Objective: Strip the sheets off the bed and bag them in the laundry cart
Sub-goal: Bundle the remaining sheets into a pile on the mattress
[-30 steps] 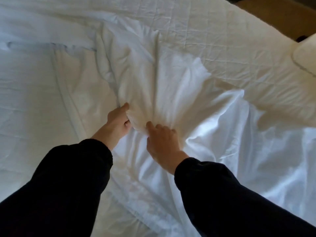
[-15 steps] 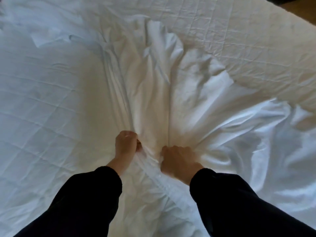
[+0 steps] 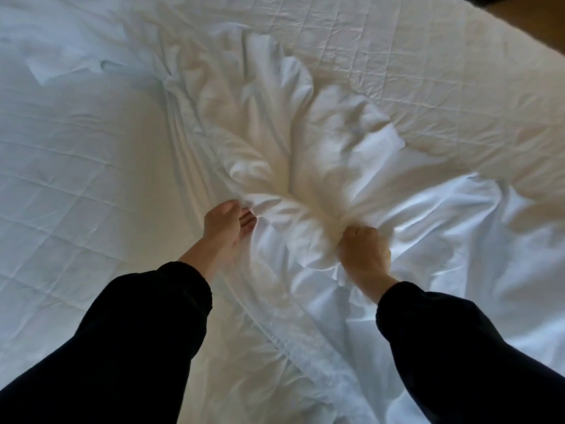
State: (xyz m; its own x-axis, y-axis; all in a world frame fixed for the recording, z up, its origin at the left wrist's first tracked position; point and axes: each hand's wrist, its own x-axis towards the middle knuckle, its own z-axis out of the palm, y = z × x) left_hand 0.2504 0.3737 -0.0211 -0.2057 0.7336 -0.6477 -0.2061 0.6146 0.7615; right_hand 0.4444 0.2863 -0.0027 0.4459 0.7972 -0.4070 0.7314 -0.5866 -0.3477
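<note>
Currently clamps a fistful of the gathered white sheet (image 3: 269, 154) in the right hand (image 3: 365, 255); touches its near fold with the left hand (image 3: 227, 228), fingers (image 3: 247, 220) almost straight, holding nothing. Lies bunched on the bed (image 3: 76, 179), ridges running straight away from the grip.

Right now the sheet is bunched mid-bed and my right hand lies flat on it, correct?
No: in the head view the right hand clenches a fistful of the bunched sheet rather than lying flat on it. The rest holds.
</note>
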